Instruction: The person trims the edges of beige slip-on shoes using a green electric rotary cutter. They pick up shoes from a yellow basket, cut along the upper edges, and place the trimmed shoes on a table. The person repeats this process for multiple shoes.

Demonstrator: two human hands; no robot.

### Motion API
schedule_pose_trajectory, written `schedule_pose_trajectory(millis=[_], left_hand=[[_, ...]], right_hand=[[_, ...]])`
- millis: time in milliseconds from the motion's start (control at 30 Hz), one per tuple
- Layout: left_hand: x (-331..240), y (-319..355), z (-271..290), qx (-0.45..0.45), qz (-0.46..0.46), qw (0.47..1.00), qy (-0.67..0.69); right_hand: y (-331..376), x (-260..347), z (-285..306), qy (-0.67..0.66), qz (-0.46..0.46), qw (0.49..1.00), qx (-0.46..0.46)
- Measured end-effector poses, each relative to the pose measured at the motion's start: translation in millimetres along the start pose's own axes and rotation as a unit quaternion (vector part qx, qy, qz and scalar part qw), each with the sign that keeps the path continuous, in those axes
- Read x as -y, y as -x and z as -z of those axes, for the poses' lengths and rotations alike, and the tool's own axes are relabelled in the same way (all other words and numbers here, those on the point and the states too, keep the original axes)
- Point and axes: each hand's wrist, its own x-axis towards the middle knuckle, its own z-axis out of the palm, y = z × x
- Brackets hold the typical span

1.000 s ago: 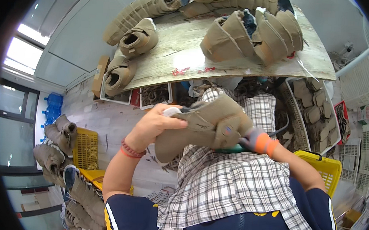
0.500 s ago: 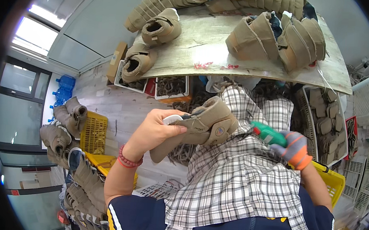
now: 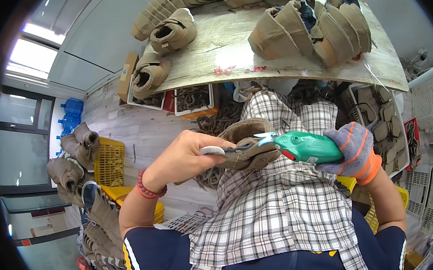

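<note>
Bare, with a red bead bracelet at the wrist, my left hand [image 3: 187, 155] pinches a tan fleece-lined shoe upper [image 3: 245, 158] by its white-tipped end. The upper lies tilted over my lap, its fuzzy opening facing up. My right hand [image 3: 353, 152], in a grey and orange glove, is wrapped round green electric scissors [image 3: 308, 147]. Their pale blue blade tip [image 3: 265, 138] is at the edge of the upper's opening; whether it touches the fabric I cannot tell. A checked apron [image 3: 282, 205] covers my lap.
Ahead is a wooden table [image 3: 217, 50] bearing stacked tan uppers [image 3: 284, 32]. Beneath it stands a crate of brown trimmings [image 3: 194, 99]. More uppers [image 3: 102, 227] pile up at my left beside a yellow basket [image 3: 109, 160]. White crates [image 3: 390, 132] stand at the right.
My right hand has brought the electric scissors left and up to the upper. The upper has turned in my left hand, so its opening now faces up. The view has shifted slightly.
</note>
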Motion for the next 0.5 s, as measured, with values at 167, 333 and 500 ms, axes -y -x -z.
schedule_pose_trajectory(millis=[167, 333, 500], left_hand=[[0.7, -2.3, -0.9, 0.005, -0.015, 1.000, -0.018], [-5.8, -4.5, -1.6, 0.012, -0.011, 0.999, -0.049], [-2.3, -5.8, -4.3, 0.005, -0.017, 1.000, -0.020]], right_hand=[[-0.7, 2.5, -1.0, -0.018, -0.001, 1.000, 0.009], [0.9, 3.0, -3.3, -0.029, -0.007, 0.999, 0.036], [-3.6, 6.6, -5.8, -0.044, -0.009, 0.998, 0.034]])
